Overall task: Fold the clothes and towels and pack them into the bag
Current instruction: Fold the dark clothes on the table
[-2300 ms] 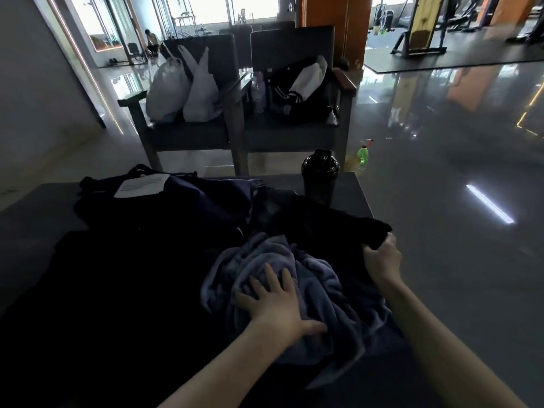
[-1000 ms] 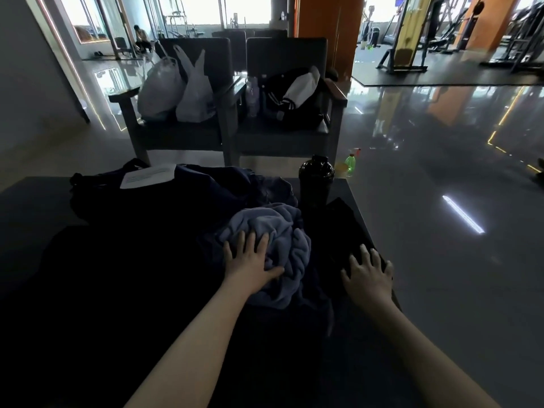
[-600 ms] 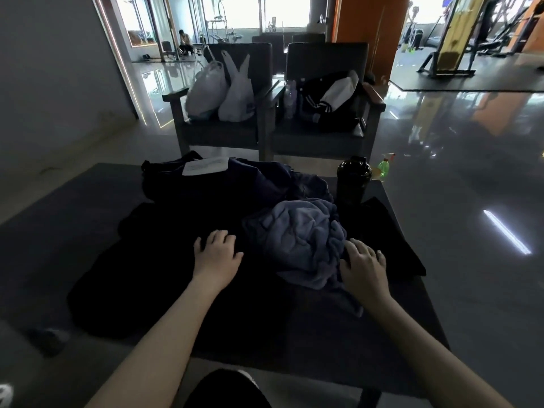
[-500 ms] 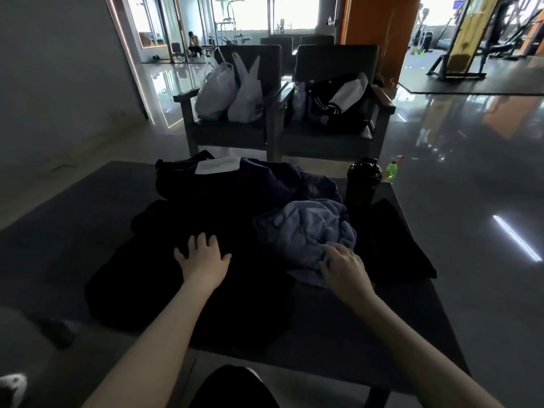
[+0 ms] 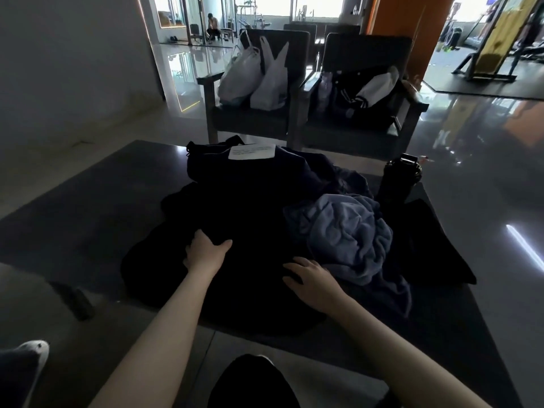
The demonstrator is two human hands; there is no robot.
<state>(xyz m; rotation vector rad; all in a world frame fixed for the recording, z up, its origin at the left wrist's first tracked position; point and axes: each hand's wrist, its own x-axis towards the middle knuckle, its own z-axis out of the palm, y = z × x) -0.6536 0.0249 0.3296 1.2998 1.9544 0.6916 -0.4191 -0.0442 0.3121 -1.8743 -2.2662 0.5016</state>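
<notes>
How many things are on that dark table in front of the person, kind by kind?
Dark bag: 1
Blue-grey towel: 1
Black clothing pile: 1 (too dark to separate pieces)
Black bottle: 1
White paper on the bag: 1
Total: 5

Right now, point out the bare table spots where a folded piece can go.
Bare table lies left of the black garment, out to the left edge, and at the near right corner, in front of the towel. The middle and far right are crowded: bag, towel, bottle.
</notes>
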